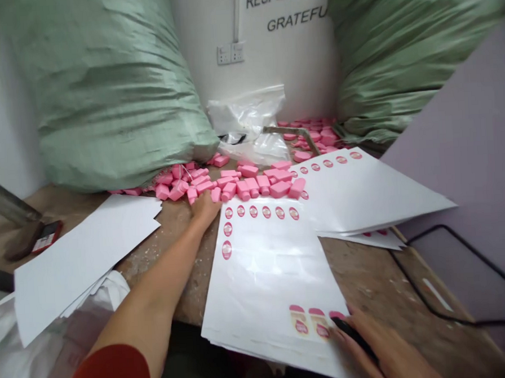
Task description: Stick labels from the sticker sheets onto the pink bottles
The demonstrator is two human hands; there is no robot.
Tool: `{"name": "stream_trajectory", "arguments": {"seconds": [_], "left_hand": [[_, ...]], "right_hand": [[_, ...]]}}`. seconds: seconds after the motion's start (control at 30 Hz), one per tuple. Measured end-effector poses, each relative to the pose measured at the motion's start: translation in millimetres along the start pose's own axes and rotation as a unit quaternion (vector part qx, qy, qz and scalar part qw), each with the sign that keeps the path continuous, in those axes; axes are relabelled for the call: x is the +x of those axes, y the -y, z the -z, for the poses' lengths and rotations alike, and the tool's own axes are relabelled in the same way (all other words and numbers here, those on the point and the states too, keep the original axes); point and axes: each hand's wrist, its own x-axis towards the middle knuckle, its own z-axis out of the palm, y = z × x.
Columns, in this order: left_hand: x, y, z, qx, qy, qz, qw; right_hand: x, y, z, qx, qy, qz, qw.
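Note:
My left hand (pixel 206 207) reaches to the near edge of a pile of small pink bottles (pixel 252 187); its fingertips are among them, and whether it grips one cannot be made out. Over the lower right corner of a white sticker sheet (pixel 273 267) is my right hand (pixel 366 338), its fingers closed round a thin black tool (pixel 354 337). The tool's tip touches a pink label at the sheet's corner. Two more pink and cream labels (pixel 308 320) lie just left of it. Small oval stickers line the sheet's top and left side.
Stacked white sheets lie at the left (pixel 86 254) and right (pixel 371 194). Two large green sacks (pixel 112 89) (pixel 397 51) stand behind. A clear plastic bag (pixel 251 121), a metal bar, a black cable (pixel 428 309) and a small red-edged device (pixel 47 236) are also there.

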Motion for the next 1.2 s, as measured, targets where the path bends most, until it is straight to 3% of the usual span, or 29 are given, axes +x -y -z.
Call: {"name": "stream_trajectory", "arguments": {"seconds": [0.1, 0.2, 0.3, 0.37, 0.47, 0.63, 0.67, 0.73, 0.77, 0.87, 0.9, 0.97, 1.03, 1.2], "left_hand": [[-3, -4, 0.4, -0.007, -0.001, 0.019, 1.000], [-23, -4, 16.8, -0.035, -0.030, 0.013, 0.999], [-55, -4, 42.6, -0.166, -0.068, -0.014, 0.984], [-81, -6, 57.6, -0.281, -0.036, -0.009, 0.959], [-118, -15, 69.2, -0.420, 0.056, 0.037, 0.905], [-161, -40, 67.7, -0.623, 0.208, 0.180, 0.733], [-168, -44, 66.4, -0.635, 0.230, 0.203, 0.709], [-183, -51, 63.6, -0.610, 0.259, 0.214, 0.718], [-190, -53, 62.3, -0.579, 0.268, 0.195, 0.745], [-209, -55, 58.0, -0.383, 0.317, 0.024, 0.867], [-214, -56, 56.2, -0.298, 0.345, -0.060, 0.888], [-222, -56, 51.4, -0.142, 0.404, -0.205, 0.880], [-227, -58, 45.8, -0.026, 0.435, -0.283, 0.855], [-225, -62, 38.0, 0.089, 0.446, -0.308, 0.836]], "right_hand": [[2, 13, 14, 0.019, 0.016, -0.028, 0.999], [6, 22, 26, 0.028, 0.017, -0.075, 0.997], [12, 27, 34, 0.059, 0.032, -0.109, 0.992], [16, 30, 34, 0.092, 0.048, -0.108, 0.989], [21, 34, 30, 0.140, 0.052, -0.089, 0.985], [30, 44, 21, 0.122, 0.114, -0.077, 0.983], [32, 46, 21, 0.106, 0.128, -0.077, 0.983], [35, 51, 21, 0.078, 0.143, -0.075, 0.984], [36, 53, 21, 0.064, 0.146, -0.073, 0.985], [36, 57, 19, 0.028, 0.139, -0.066, 0.988], [36, 58, 19, 0.021, 0.135, -0.064, 0.989], [36, 58, 16, 0.019, 0.127, -0.061, 0.990], [35, 58, 15, 0.017, 0.121, -0.056, 0.991], [35, 59, 14, -0.016, 0.114, -0.046, 0.992]]}}
